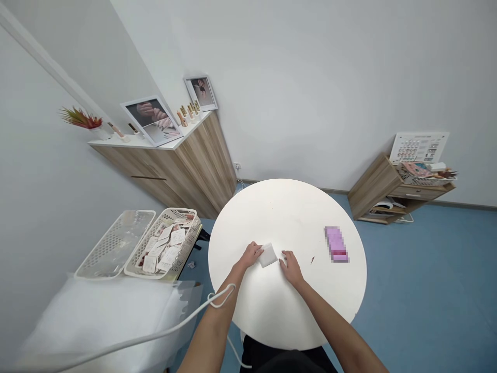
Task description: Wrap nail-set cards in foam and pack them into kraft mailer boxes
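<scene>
A pale grey room with a blue floor (427,269) is stretching away around a round white table (287,217), and a wood-veneer cabinet (202,166) is standing at about 11 o'clock, its top carrying framed photographs of hands (149,120) and a row of small upright display pieces (189,111). At about 2 o'clock, a low wooden drawer unit (375,189) is holding a printed colour chart (419,147) and a cluttered basket. Two white lattice baskets are sitting at about 9 o'clock: the nearer-the-table one (190,230) is holding a heap of paper sachets (163,248), while the other (114,243) is holding something clear that is hard to make out. Near the middle of the table's lower half, a square white pad (268,255) is lying between the person's hands. The left hand (250,255) is curling closed over the pad's left edge and appears to be pinching it, while the right hand (292,269) is resting just beside its right edge, fingers bent inward. Whether the right hand is touching the pad or holding something small and white, I cannot tell. The hands are working close together at the pad, well apart from a pixelated pink package (336,243) lying at about 3 o'clock on the table. A white cord (221,295) is looping around the left forearm (212,326).
</scene>
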Available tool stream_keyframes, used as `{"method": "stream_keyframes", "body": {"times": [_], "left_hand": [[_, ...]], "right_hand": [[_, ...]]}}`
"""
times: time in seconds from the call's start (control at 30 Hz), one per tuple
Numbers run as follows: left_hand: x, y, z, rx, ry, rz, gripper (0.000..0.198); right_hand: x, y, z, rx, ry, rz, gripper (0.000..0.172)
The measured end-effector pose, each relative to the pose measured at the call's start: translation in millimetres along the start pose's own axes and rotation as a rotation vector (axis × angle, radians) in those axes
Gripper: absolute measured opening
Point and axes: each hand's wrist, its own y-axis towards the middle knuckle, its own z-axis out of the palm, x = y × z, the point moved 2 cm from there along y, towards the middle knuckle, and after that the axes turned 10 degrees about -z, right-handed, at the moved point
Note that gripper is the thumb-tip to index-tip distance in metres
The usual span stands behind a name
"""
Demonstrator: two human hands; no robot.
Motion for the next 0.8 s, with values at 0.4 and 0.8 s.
{"method": "stream_keyframes", "body": {"times": [0.4, 0.8], "left_hand": [[5, -27, 61.1, -0.347, -0.044, -0.184, 0.027], [-14, -40, 94.0, -0.343, -0.236, -0.448, 0.037]], "right_hand": [[10, -8, 34, -0.014, -0.034, 0.038, 0.050], [-12, 17, 31, -0.135, 0.117, 0.358, 0.031]]}}
